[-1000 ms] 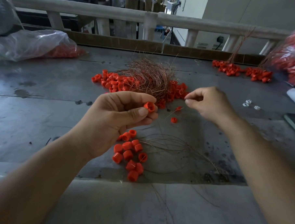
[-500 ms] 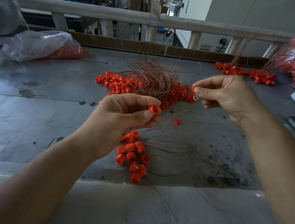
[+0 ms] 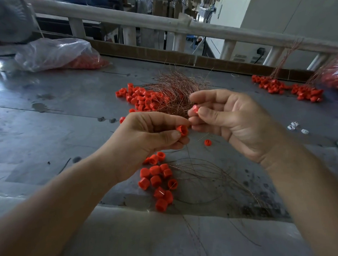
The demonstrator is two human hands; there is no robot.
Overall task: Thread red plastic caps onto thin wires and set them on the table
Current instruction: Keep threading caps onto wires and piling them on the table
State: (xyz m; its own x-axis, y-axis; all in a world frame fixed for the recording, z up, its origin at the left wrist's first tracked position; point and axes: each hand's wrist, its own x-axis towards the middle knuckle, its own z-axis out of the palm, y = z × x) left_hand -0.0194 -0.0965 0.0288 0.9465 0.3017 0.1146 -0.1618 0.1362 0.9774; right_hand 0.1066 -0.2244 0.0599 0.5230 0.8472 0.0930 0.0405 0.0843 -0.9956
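- We see the left hand (image 3: 149,140) raised over the table (image 3: 47,117), thumb and curled fingers pinching a red cap (image 3: 182,130) with its open end turned toward us.
- The right hand (image 3: 232,123) sits just beside it at three o'clock, and its thumb and forefinger pinch a second cap (image 3: 195,109), which is blurred and looks paler.
- The two hands are close together, their fingertips almost meeting. We cannot tell whether a wire runs between the two held caps.
- At six o'clock from the hands, a near cluster of caps (image 3: 158,178) lies on the table, with loose thin wires (image 3: 209,174) fanning from it toward four o'clock.
- A lone cap (image 3: 208,142) lies on the table just below the right hand's fingers.
- At twelve o'clock, a tangle of copper wire (image 3: 174,92) rests on a far pile of caps (image 3: 141,98).
- At two o'clock, well apart, another heap of caps (image 3: 286,88) has wires rising from it.
- At ten o'clock lies a clear plastic bag (image 3: 56,53) holding more red caps.
- At three o'clock, past the right wrist, a few small white pieces (image 3: 296,126) lie on the table.
- A pale railing (image 3: 159,21) runs along the far edge.
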